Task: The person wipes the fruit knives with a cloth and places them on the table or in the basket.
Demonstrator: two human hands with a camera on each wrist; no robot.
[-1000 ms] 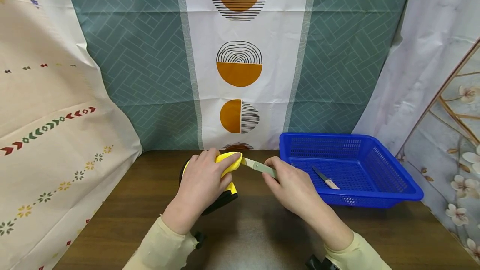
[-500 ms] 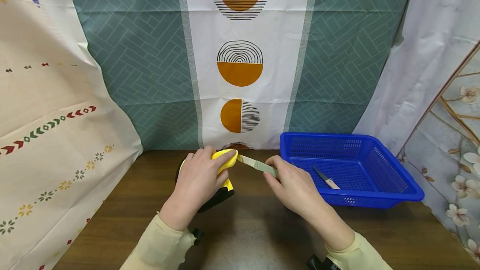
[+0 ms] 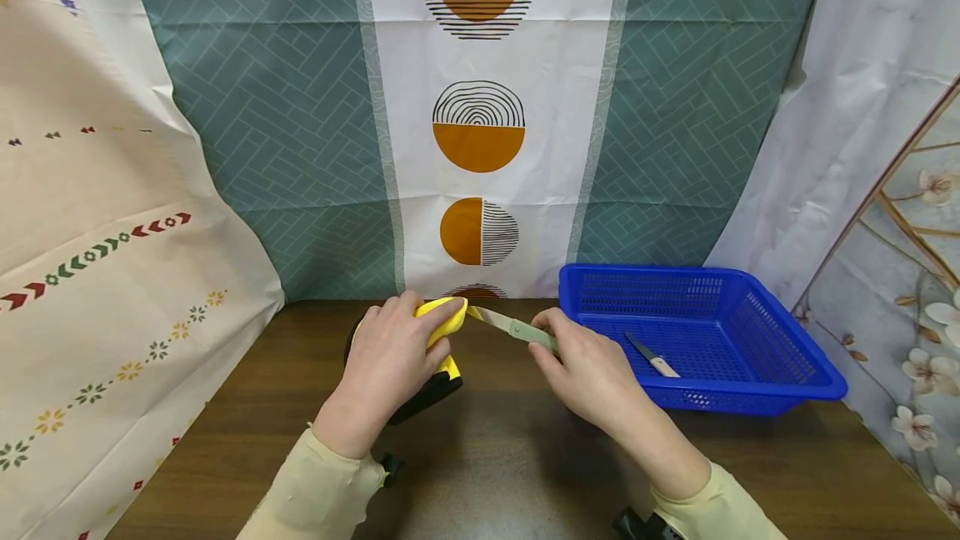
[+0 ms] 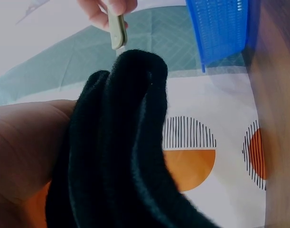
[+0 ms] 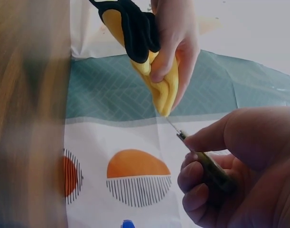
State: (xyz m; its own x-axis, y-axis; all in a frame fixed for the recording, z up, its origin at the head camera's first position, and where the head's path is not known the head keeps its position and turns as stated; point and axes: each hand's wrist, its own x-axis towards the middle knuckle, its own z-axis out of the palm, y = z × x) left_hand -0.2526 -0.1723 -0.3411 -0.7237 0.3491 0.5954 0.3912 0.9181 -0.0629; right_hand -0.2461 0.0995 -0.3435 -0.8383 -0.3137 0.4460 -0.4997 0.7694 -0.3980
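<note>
Above the brown table, my left hand [image 3: 386, 357] holds a folded yellow-and-black cloth [image 3: 448, 323], pinched between thumb and fingers. The cloth's black side [image 4: 130, 118] fills the middle of the left wrist view. My right hand [image 3: 596, 373] grips the pale green handle [image 3: 531, 334] of a folding knife, which is unfolded. Its blade [image 3: 489, 319] points left toward the cloth, and the tip end meets the cloth's yellow edge. In the right wrist view, a thin stretch of blade [image 5: 172, 125] shows between the yellow fold and the handle.
To the right stands a blue plastic basket [image 3: 813, 365] with perforated walls. Inside it lies another knife [image 3: 652, 357] with a dark blade and a light handle. Patterned fabric [image 3: 300, 148] hangs behind the table [image 3: 247, 440] and along both sides.
My left hand and the cloth have slid left along the blade toward its tip, so more of the blade shows. The right hand and knife have barely moved.
</note>
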